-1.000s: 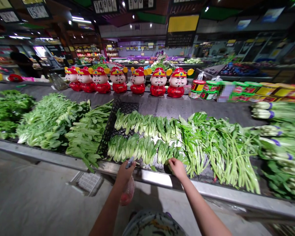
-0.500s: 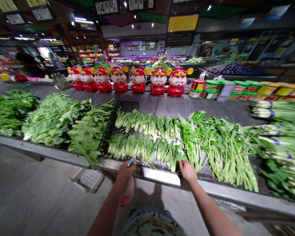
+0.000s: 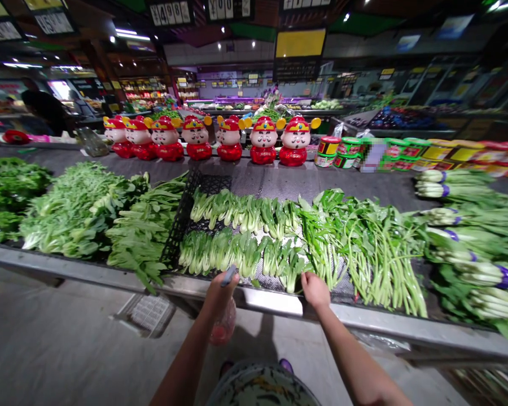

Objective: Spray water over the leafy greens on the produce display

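Observation:
My left hand is closed around a small dark object that sticks up past my fingers, and a thin plastic bag with something reddish hangs below it. It hovers at the metal rim of the vegetable counter. My right hand rests at the same rim, fingers curled against the near end of the front row of bok choy. A second row of bok choy lies behind it on black mesh. Long-stemmed greens lie just right of my right hand.
Heaps of leafy greens fill the counter's left; tied bundles with purple bands lie at the right. Red figurine jars and tins line the back. A person in dark clothes stands far left. A floor drain grate lies below.
My right hand has slid right along the counter rim, from the middle of the bok choy row to its right end. My left hand has stayed at the rim with its bag.

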Demonstrator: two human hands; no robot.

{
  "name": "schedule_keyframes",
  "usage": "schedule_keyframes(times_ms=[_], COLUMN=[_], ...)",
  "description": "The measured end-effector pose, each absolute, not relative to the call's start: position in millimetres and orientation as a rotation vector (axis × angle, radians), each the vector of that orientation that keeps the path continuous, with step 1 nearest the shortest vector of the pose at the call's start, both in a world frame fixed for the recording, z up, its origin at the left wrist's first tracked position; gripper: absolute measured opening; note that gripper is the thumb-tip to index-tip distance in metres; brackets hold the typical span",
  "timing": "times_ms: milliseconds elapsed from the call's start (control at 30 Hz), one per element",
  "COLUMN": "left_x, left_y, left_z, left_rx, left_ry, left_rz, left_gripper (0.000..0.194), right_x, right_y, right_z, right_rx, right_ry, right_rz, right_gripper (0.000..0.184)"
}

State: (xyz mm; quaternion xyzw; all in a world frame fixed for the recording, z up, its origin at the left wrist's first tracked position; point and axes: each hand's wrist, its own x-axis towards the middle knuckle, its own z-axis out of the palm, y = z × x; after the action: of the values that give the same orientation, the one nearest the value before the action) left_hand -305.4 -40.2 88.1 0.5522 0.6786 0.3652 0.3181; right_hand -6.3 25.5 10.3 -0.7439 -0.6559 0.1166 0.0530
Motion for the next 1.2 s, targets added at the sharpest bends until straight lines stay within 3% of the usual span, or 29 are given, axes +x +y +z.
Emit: schedule_keyframes(times_ms=[300,833,1200], left_x=[-309,-298,-277], left_y=[-45,-46,-48], left_z=[60,87,89], left_rx=[1.206,1.589,1.585], left_ry=[1.787,1.537,1.628], left_rz=[0.799,1.065,0.997], left_gripper=[0.034,0.027,0.024], right_x=[-6,-6,-3], right_y=[24,25,29], right_z=[10,12,9], right_rx=[-2.250,-2.275,-2.197], right_ry=[-1.993,-1.990,-2.081], right_rz=[0.347,0.389,0.432], right_gripper=[0.048,0.049,0.045])
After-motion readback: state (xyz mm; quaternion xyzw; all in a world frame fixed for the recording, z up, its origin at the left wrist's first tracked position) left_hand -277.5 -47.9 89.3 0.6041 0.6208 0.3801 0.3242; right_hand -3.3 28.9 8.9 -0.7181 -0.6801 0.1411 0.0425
